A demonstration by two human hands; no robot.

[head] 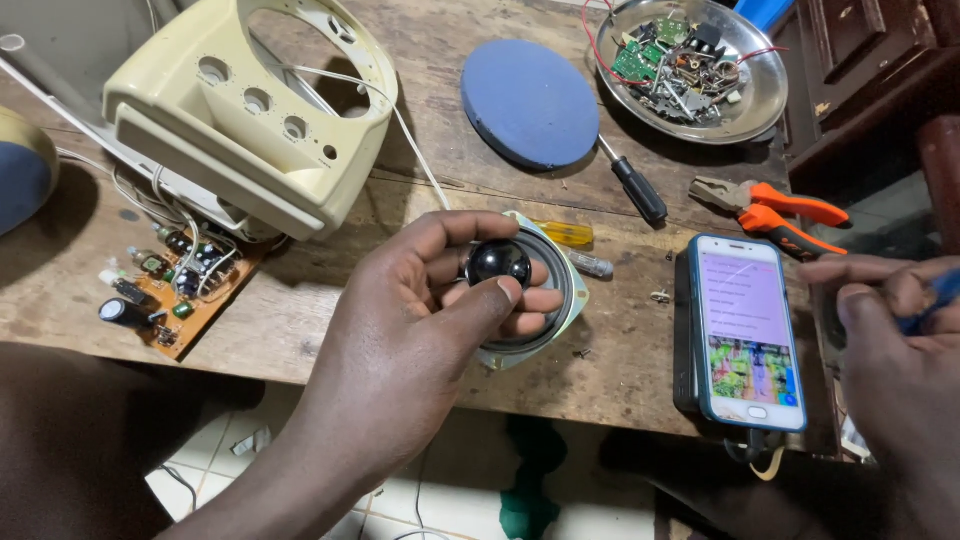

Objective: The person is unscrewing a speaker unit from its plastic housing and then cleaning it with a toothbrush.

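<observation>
My left hand (420,320) grips a round loudspeaker driver (545,300) with a glossy black dome (498,260) and a pale metal frame, held just above the front edge of the worn wooden table (620,350). Thumb and fingers wrap its cone. My right hand (890,330) is at the far right edge, fingers closed on a small blue object (935,300) that is mostly hidden. A smartphone (750,330) with a lit screen lies between the two hands.
A cream plastic housing (240,110) with white wires stands back left, a brown circuit board (175,290) below it. A blue disc (528,100), a black-handled screwdriver (635,185), orange pliers (775,210) and a metal bowl of parts (690,65) lie behind. A yellow-handled tool (570,235) peeks out.
</observation>
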